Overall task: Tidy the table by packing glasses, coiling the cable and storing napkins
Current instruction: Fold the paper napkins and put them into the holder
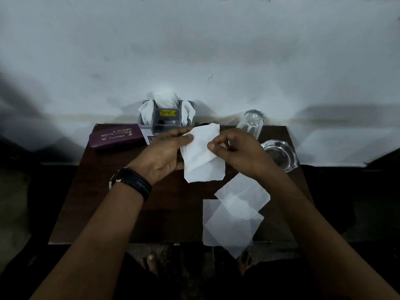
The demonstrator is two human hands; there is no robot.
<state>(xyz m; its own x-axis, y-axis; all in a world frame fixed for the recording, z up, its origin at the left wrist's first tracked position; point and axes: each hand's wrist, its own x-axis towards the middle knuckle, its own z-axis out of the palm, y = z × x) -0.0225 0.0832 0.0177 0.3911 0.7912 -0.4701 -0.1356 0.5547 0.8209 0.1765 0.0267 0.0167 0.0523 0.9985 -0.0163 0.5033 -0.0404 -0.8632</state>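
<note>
Nearest me, two loose napkins (233, 215) lie overlapped on the right front of the table (129, 208), one corner hanging past the edge. Above the middle of the table I hold a third napkin (203, 154) up between both hands. On my left hand (164, 152) the grip is closed, thumb and fingers pinching its upper left edge; on my right hand (233, 148) thumb and fingertips are pinched shut on its right side. At the far edge stands the grey holder (165, 122) with crumpled napkins already stuffed in. Left of it lies the maroon glasses case (116, 136), lid down. Two clear glass pieces (279, 154) sit on the far right. I see no cable.

Risks, as I judge them: the tissue is thin and soft, so opposed pulls could tear it; the overhanging sheet could slide off the table; a careless right elbow could knock the smooth, heavy glass. The holder looks like rigid plastic, the case hard and oblong, the table dark wood grain
</note>
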